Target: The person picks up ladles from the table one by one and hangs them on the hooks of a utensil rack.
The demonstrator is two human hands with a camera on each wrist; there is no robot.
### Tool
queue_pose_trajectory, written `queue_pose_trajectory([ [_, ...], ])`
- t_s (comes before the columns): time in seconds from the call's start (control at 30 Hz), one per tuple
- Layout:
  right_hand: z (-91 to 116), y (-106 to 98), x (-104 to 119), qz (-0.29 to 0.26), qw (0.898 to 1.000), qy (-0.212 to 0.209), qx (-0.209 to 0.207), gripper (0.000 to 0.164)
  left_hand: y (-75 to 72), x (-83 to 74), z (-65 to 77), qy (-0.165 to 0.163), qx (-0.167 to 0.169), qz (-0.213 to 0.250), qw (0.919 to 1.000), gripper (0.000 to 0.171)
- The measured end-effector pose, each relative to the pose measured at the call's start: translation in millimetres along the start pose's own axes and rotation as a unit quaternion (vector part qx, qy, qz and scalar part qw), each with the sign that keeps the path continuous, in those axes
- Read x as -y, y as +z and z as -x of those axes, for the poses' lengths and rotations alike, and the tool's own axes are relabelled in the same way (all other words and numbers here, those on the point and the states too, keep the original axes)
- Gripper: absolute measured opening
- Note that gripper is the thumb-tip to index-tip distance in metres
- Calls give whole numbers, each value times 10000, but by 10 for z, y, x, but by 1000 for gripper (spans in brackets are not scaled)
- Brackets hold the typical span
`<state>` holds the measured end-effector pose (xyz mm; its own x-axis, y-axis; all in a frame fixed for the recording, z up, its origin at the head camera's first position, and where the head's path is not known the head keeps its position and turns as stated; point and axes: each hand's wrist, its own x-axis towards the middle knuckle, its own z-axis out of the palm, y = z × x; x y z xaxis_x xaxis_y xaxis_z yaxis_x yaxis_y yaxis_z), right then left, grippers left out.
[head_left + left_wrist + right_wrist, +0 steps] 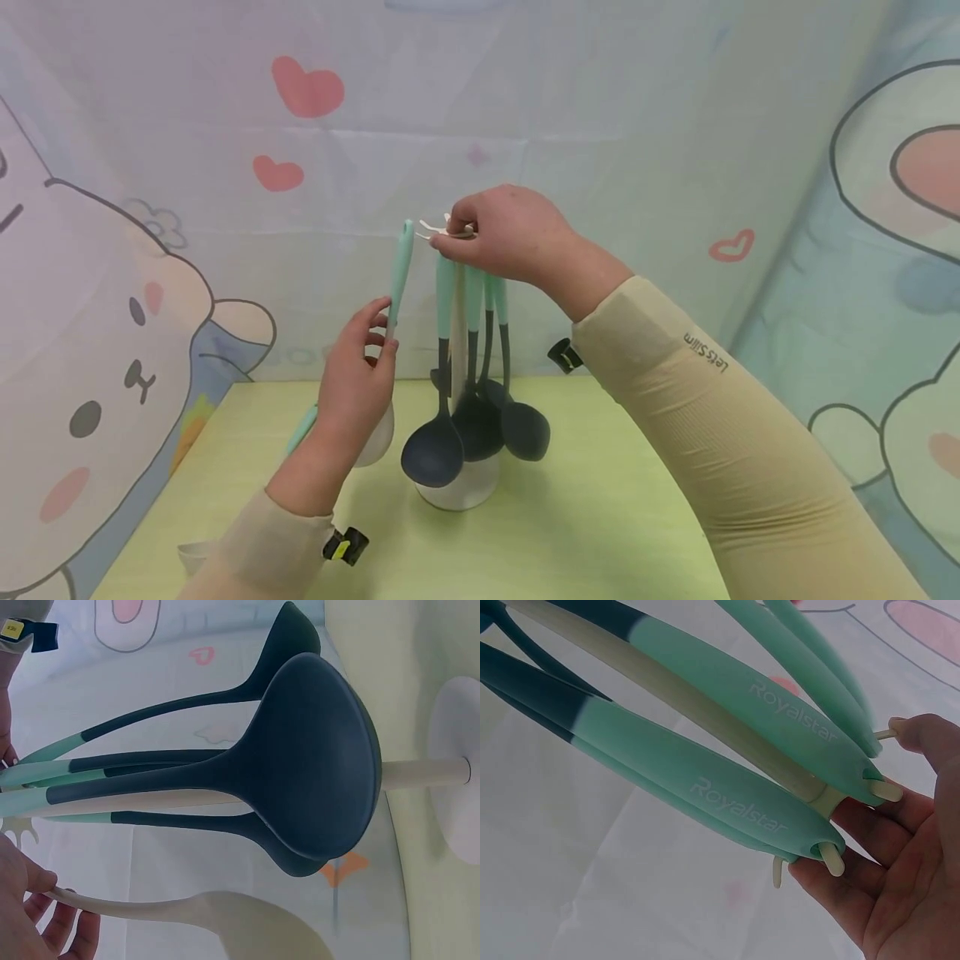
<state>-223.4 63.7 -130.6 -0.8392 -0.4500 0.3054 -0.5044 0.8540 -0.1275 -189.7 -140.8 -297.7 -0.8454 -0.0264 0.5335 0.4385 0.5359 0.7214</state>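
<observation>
My left hand (352, 396) pinches an off-white ladle (262, 922) by its neck, upright, with its mint-green handle (402, 267) rising above the fingers. It is left of a utensil stand (468, 492), whose pale pole (427, 772) rises from a round white base. The stand's hooked top is gripped by my right hand (517, 233), the thumb touching one hook (886, 735). Several dark utensils with mint-green handles (682, 780) hang from the hooks. Among them a dark ladle (432, 452) faces front, and another dark-headed utensil (525, 431) hangs at the right.
On the pale green table (600, 517), a mint-green handle (302, 429) shows behind my left wrist. An off-white piece (195, 554) lies partly hidden by the left sleeve. A printed cloth (600, 125) hangs behind the table.
</observation>
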Motion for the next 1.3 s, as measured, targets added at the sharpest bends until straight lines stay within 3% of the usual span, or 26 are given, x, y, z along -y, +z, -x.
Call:
queue_pose_trajectory([
  [0.47,-2,12,6,1,10000,17,-34,26,44,13,21,54,-1,-213,9998,51],
  [0.93,28,18,61,123,9997,40,-195,21,95,17,-5,392,-9,-464,9982,51],
  [1.3,39,10,131,113,9991,311,-277,19,183,53,-19,354,213,-22,9991,53],
])
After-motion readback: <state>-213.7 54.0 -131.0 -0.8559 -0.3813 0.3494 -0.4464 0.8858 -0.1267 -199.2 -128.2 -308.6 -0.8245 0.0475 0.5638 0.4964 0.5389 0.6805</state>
